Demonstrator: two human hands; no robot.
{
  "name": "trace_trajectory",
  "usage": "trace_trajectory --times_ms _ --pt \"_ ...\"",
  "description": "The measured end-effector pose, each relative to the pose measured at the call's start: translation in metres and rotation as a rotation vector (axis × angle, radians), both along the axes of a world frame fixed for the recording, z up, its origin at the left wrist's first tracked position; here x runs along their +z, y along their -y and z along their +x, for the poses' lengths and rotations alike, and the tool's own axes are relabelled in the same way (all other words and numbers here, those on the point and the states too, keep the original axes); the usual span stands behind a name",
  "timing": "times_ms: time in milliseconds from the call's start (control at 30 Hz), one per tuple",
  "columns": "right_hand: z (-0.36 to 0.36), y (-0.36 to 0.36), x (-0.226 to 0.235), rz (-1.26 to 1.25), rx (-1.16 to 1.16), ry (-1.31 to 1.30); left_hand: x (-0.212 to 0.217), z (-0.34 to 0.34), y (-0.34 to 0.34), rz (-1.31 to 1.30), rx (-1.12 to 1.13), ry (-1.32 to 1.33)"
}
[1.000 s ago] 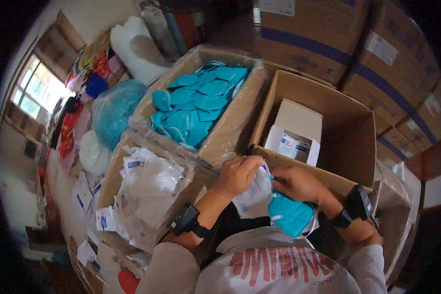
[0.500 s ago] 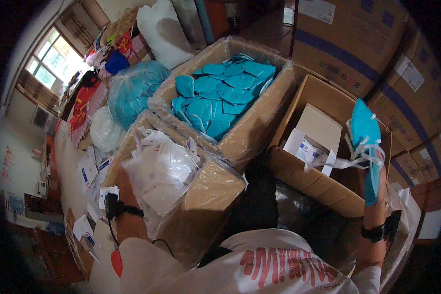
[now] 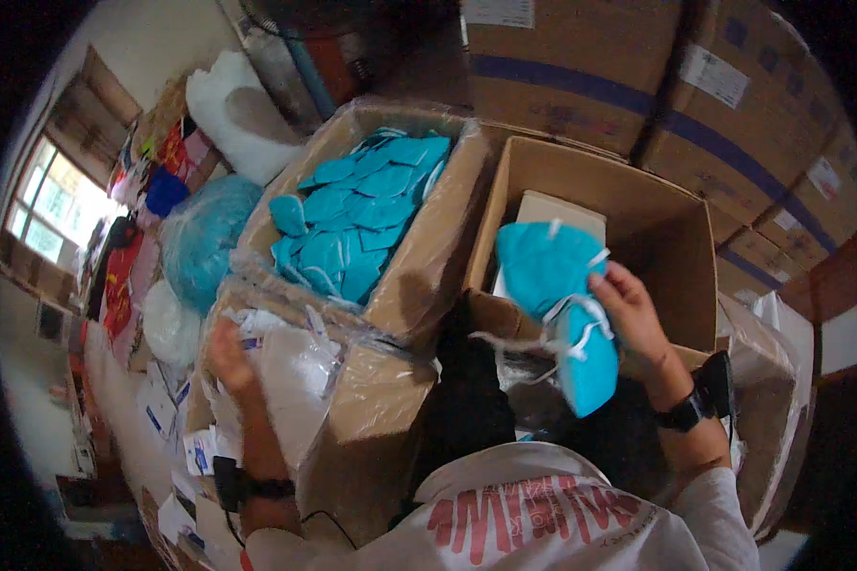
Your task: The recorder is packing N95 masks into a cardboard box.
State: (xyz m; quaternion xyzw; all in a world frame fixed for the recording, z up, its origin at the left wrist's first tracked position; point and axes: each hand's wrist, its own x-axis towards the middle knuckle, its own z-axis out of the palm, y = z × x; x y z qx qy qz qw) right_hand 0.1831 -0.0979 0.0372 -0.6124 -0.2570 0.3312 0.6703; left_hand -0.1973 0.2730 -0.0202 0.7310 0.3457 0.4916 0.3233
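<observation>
My right hand grips a stack of teal face masks with white straps, held over the near edge of an open brown carton that has a white box inside. My left hand reaches into a plastic-lined carton of clear packets; its fingers are blurred and I cannot tell if they hold one. Behind it stands another lined carton full of loose teal masks.
Stacked brown cartons rise behind the open boxes. At the left are a blue plastic bag, a white sack, colourful goods and small white packets on a surface. A window is at the far left.
The right hand has brought the teal masks down from raised at the right to the brown carton's near edge. The left hand has moved deeper into the carton of clear packets.
</observation>
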Motion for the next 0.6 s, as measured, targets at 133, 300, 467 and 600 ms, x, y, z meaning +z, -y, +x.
trace_trajectory --times_ms 133,300,467,600 --pt "-0.019 0.001 -0.002 -0.023 0.146 0.14 0.047 0.173 0.133 -0.675 -0.916 0.092" --pt "-0.021 0.024 -0.012 -0.006 -0.04 0.147 0.048 0.252 0.226 -1.073 -1.026 0.25" --pt "0.016 0.098 -0.052 0.197 -0.544 -0.604 0.039 0.259 0.204 -0.774 -0.651 0.237" --pt "0.009 0.133 -0.078 0.235 -0.767 -0.844 0.04 0.242 0.202 -1.111 -0.622 0.41"
